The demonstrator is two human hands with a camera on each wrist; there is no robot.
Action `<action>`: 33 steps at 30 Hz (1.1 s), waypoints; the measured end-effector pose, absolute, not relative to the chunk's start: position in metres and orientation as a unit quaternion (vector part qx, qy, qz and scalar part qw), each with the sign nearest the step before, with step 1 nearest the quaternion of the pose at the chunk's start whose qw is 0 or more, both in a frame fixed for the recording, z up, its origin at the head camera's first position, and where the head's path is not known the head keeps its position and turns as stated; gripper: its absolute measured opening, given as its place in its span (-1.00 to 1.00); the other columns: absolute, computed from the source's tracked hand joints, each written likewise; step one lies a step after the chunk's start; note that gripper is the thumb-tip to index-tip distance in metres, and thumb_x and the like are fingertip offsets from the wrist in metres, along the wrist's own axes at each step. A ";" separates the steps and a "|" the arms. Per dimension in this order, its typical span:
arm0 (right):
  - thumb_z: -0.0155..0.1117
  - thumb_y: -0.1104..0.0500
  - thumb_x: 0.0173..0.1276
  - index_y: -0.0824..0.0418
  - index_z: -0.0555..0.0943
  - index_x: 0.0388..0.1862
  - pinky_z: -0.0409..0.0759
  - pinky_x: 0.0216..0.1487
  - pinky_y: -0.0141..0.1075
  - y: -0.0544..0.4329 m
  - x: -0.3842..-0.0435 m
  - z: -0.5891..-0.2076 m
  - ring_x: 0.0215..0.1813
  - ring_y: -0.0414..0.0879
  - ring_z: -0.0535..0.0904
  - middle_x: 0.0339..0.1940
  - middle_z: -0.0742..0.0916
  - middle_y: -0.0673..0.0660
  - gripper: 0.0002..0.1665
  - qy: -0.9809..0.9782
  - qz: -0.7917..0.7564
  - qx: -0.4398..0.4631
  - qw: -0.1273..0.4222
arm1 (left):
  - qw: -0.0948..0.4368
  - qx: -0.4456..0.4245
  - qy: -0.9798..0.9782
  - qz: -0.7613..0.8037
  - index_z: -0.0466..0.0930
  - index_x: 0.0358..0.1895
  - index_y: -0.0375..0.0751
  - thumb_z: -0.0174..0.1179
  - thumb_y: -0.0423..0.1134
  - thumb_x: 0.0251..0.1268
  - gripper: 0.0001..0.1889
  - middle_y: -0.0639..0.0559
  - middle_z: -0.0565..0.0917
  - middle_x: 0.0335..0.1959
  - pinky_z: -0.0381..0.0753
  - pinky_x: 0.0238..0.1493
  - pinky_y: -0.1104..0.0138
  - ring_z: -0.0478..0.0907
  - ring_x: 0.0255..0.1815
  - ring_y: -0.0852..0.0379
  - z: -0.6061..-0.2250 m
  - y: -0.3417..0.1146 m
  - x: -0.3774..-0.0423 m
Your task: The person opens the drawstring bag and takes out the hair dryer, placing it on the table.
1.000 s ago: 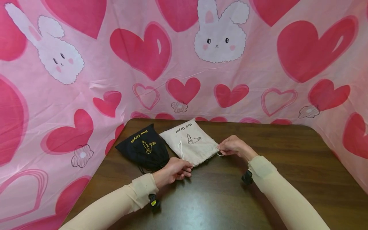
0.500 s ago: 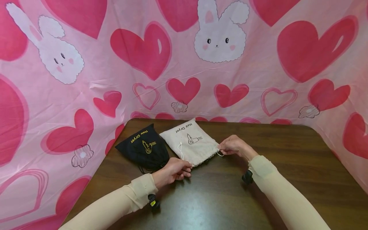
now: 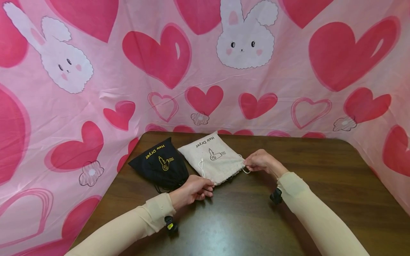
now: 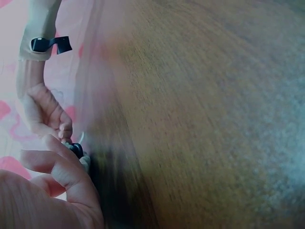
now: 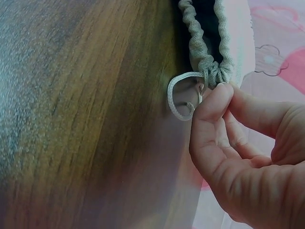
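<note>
A white drawstring bag (image 3: 209,154) printed "Hair Dryer" lies on the table, its gathered mouth toward the person. My left hand (image 3: 195,188) pinches the near left corner of that mouth. At the right corner my right hand (image 3: 261,161) pinches the gathered edge between thumb and forefinger. The right wrist view shows the ruffled mouth (image 5: 195,36) slightly parted, dark inside, with a loop of white cord (image 5: 172,98) hanging beside the fingertips. In the left wrist view the left hand (image 4: 52,186) is close up, with the right hand (image 4: 45,112) beyond it.
A black drawstring bag (image 3: 160,163) with yellow "Hair Dryer" print lies just left of the white one, partly behind the left hand. Both rest on a dark wooden table (image 3: 320,170). A pink cloth (image 3: 205,78) with hearts and rabbits hangs around the back and sides.
The right hand has shifted very slightly to the right, and a little more cord shows at the bag's right corner. The left hand and black bag stay in place.
</note>
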State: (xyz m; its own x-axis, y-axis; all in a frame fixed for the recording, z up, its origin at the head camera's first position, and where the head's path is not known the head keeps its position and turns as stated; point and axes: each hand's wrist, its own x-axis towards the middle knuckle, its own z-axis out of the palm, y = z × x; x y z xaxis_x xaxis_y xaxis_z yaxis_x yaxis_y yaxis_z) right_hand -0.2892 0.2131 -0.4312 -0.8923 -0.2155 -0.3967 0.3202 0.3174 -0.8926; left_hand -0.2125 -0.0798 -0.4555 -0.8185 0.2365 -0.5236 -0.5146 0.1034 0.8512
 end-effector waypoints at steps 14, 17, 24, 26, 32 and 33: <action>0.29 0.41 0.48 0.61 0.64 -0.08 0.68 -0.33 -0.36 0.213 -0.289 -0.431 -0.48 -0.23 0.62 -0.50 0.70 0.09 -0.80 0.776 -0.589 0.033 0.224 | 0.282 -0.096 0.689 0.661 0.72 -0.07 -0.47 0.27 -0.35 0.44 -0.80 0.03 0.67 -0.54 0.46 -0.63 0.51 0.65 -0.61 0.26 -0.454 -0.082 -0.211; 0.29 0.41 0.48 0.60 0.64 -0.09 0.68 -0.33 -0.36 0.213 -0.290 -0.431 -0.48 -0.23 0.62 -0.50 0.70 0.09 -0.81 0.776 -0.589 0.034 0.222 | 0.282 -0.095 0.689 0.662 0.72 -0.07 -0.47 0.28 -0.34 0.44 -0.79 0.03 0.67 -0.54 0.46 -0.63 0.51 0.66 -0.60 0.26 -0.454 -0.083 -0.211; 0.30 0.40 0.49 0.61 0.63 -0.07 0.68 -0.33 -0.36 0.213 -0.290 -0.431 -0.48 -0.22 0.62 -0.49 0.70 0.10 -0.79 0.777 -0.587 0.036 0.222 | 0.282 -0.094 0.690 0.661 0.73 -0.06 -0.45 0.30 -0.32 0.44 -0.78 0.02 0.68 -0.52 0.46 -0.63 0.50 0.66 -0.60 0.25 -0.450 -0.084 -0.210; 0.30 0.40 0.49 0.61 0.63 -0.06 0.68 -0.33 -0.36 0.214 -0.291 -0.431 -0.48 -0.22 0.62 -0.49 0.70 0.10 -0.79 0.778 -0.586 0.036 0.222 | 0.282 -0.094 0.690 0.660 0.74 -0.08 -0.44 0.30 -0.31 0.44 -0.80 0.02 0.68 -0.52 0.47 -0.63 0.50 0.66 -0.60 0.25 -0.450 -0.084 -0.210; 0.29 0.39 0.50 0.61 0.63 -0.05 0.69 -0.30 -0.34 0.215 -0.291 -0.431 -0.47 -0.22 0.62 -0.49 0.70 0.09 -0.78 0.781 -0.582 0.031 0.224 | 0.284 -0.094 0.690 0.659 0.74 -0.11 -0.45 0.29 -0.32 0.41 -0.80 0.01 0.67 -0.53 0.47 -0.63 0.50 0.66 -0.60 0.25 -0.450 -0.085 -0.211; 0.29 0.38 0.51 0.61 0.64 -0.05 0.69 -0.30 -0.34 0.216 -0.291 -0.430 -0.46 -0.21 0.62 -0.49 0.70 0.09 -0.78 0.782 -0.580 0.030 0.224 | 0.283 -0.094 0.690 0.659 0.73 -0.10 -0.45 0.28 -0.32 0.41 -0.79 0.01 0.67 -0.53 0.47 -0.63 0.50 0.65 -0.60 0.25 -0.450 -0.085 -0.211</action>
State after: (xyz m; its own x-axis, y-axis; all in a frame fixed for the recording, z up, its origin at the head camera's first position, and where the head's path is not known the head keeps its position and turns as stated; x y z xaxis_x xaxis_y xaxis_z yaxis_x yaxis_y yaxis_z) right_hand -0.2911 0.2155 -0.4303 -0.8982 -0.2130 -0.3845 0.3061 0.3246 -0.8950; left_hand -0.2109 -0.0848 -0.4498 -0.8216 0.2432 -0.5156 -0.5038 0.1135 0.8564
